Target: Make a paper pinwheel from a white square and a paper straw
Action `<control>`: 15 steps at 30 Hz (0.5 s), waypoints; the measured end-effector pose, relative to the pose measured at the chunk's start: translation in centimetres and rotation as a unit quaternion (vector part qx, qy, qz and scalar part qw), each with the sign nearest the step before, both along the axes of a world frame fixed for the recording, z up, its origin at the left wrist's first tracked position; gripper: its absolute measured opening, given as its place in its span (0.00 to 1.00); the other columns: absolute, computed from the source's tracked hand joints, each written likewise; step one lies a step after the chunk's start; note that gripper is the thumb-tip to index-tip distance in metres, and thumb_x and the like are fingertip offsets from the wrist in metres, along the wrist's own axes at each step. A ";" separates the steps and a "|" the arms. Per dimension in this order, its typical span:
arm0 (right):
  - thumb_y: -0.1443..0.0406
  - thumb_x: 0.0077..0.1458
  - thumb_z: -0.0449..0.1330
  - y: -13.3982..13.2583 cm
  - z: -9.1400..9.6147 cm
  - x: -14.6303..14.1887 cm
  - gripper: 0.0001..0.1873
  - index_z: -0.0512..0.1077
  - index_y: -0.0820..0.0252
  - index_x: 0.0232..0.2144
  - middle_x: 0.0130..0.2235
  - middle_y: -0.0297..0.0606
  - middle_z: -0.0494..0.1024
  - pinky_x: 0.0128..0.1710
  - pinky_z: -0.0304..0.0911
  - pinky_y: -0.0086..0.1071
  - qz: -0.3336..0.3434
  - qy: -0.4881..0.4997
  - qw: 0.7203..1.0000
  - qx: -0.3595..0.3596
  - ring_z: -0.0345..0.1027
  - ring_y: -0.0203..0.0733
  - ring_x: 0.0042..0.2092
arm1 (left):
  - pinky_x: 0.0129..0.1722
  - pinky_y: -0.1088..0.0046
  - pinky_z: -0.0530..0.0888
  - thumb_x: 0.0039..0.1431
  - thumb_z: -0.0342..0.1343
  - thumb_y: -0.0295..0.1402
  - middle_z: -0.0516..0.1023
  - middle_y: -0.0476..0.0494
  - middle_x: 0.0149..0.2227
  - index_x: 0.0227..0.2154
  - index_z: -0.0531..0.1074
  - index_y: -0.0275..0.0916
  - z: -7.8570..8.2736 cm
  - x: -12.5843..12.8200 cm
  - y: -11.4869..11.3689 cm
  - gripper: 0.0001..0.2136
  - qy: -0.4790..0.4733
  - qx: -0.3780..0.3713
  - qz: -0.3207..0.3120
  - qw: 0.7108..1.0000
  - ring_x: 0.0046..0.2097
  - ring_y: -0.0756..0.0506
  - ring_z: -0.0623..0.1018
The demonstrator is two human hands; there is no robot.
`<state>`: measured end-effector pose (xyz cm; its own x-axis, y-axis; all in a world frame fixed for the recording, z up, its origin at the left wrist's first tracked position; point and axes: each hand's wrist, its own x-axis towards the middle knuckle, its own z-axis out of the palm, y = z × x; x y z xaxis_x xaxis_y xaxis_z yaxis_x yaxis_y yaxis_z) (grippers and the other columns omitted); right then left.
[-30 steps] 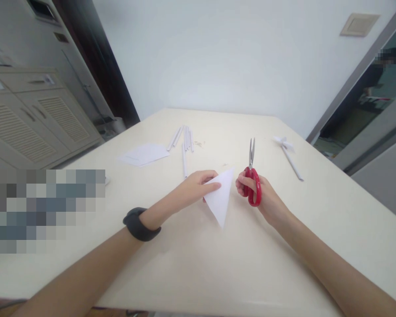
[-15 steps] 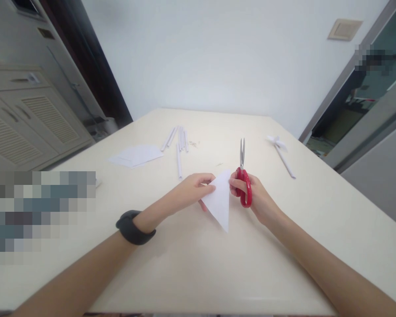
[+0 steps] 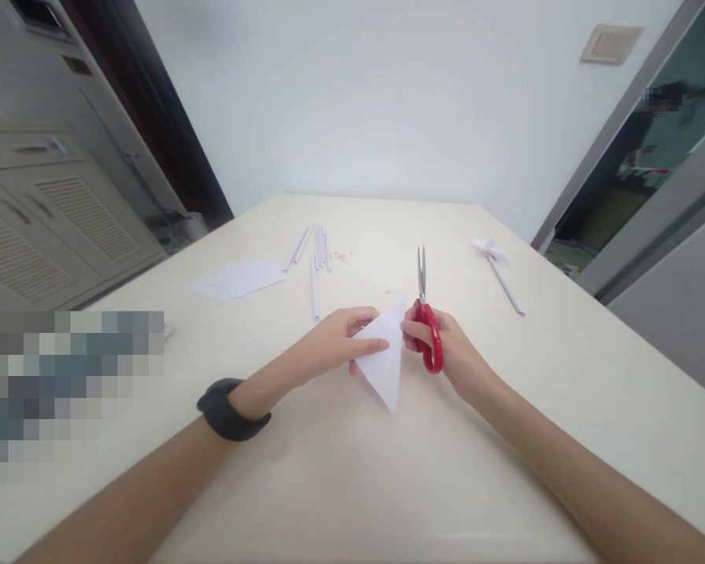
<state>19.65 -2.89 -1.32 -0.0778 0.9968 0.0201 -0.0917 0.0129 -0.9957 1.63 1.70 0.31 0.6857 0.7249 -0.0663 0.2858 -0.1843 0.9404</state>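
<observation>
A white paper triangle is pinched by my left hand, with the thumb across its face and the fingers behind. My right hand is closed around a pair of red-handled scissors, whose blades point away from me and stand slightly apart. The right fingertips are at the triangle's right edge; whether they grip the paper is hard to tell. One corner of the triangle points down toward me, above the table.
Beyond my hands, several rolled paper tubes lie beside small scraps. White paper sheets are spread at the left. A paper pinwheel on a tube lies at the right of the white table. A person shows through the doorway.
Both hands have shifted slightly left with the paper and scissors. My left thumb reaches a little further over the triangle. The view has turned slightly.
</observation>
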 end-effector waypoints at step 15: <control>0.71 0.47 0.56 -0.2 0.5 -0.5 0.06 0.62 0.58 0.23 0.25 0.29 0.62 0.31 0.53 0.31 0.037 -0.010 0.999 -0.015 0.58 0.35 0.30 | 0.32 0.73 0.66 0.56 0.51 0.36 0.71 0.49 0.31 0.30 0.70 0.38 -0.8 0.2 0.1 0.08 0.012 0.069 0.018 0.997 0.34 0.47 0.72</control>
<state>19.14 -3.11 -0.81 -0.1511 0.9885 -0.0118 -0.0706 -0.0227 -0.9972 1.85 1.84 -0.51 0.6586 0.7523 0.0195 0.3168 -0.3007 0.8996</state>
